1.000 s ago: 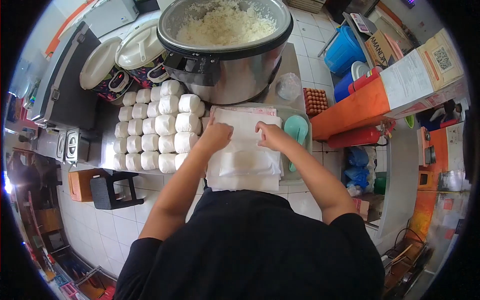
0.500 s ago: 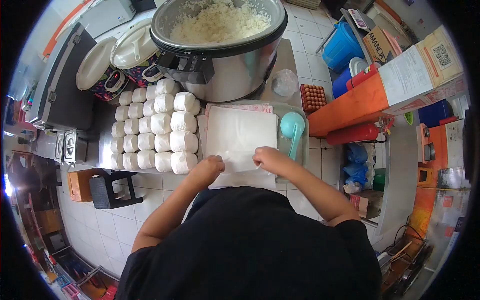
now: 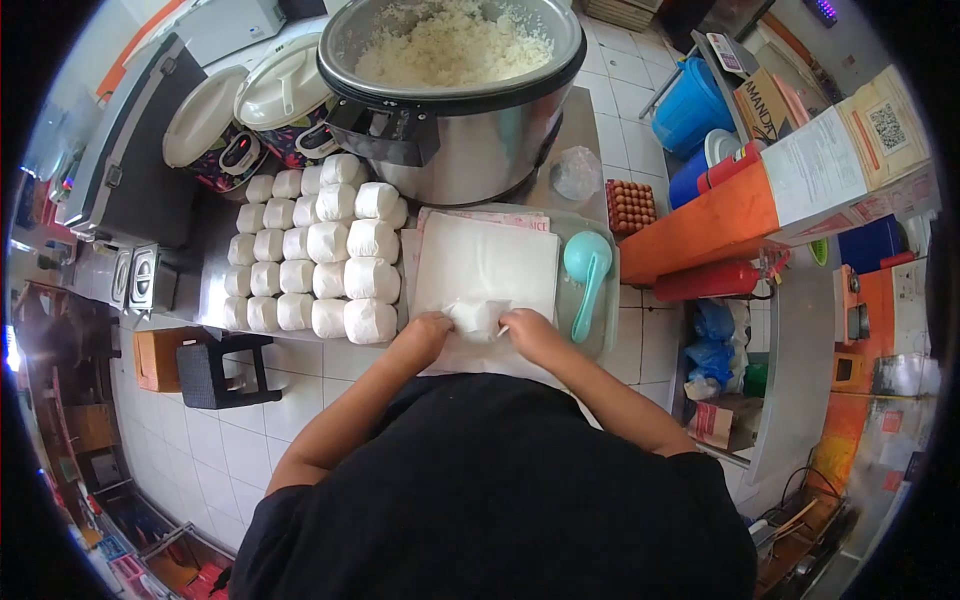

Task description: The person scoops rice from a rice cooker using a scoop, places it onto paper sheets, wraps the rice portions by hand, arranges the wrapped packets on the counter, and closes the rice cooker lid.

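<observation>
Reader: What is in the grip?
Describer: Both hands are closed on one small, rounded white paper parcel (image 3: pixel 477 321). The left hand (image 3: pixel 427 336) curls its fingers at the parcel's left end; the right hand (image 3: pixel 527 336) pinches its right end.

Reader: Where is the parcel?
Describer: Between the hands, at the near part of a stack of flat white paper sheets (image 3: pixel 488 258), close to the person's body.

Reader: What surrounds it?
Describer: On the right, a turquoise plastic ladle (image 3: pixel 587 262) lies in a shallow pale green tray (image 3: pixel 606 335), handle pointing toward the person. On the left, rows of rounded white wrapped bundles (image 3: pixel 327 243) crowd the metal counter (image 3: pixel 575 127) up to the sheets. Straight ahead, a large open steel cooker (image 3: pixel 470 160) full of white rice (image 3: pixel 455 45) blocks the far side. A clear plastic bag (image 3: pixel 577 174) sits near the cooker's right. Beyond the bundles stand two patterned containers with cream lids (image 3: pixel 284 95) and a dark grey box (image 3: pixel 150 150).

Reader: And the arms?
Describer: Two bare forearms (image 3: pixel 357 410) angle forward and inward from short black sleeves (image 3: pixel 705 478), elbows wide, hands level with each other.
</observation>
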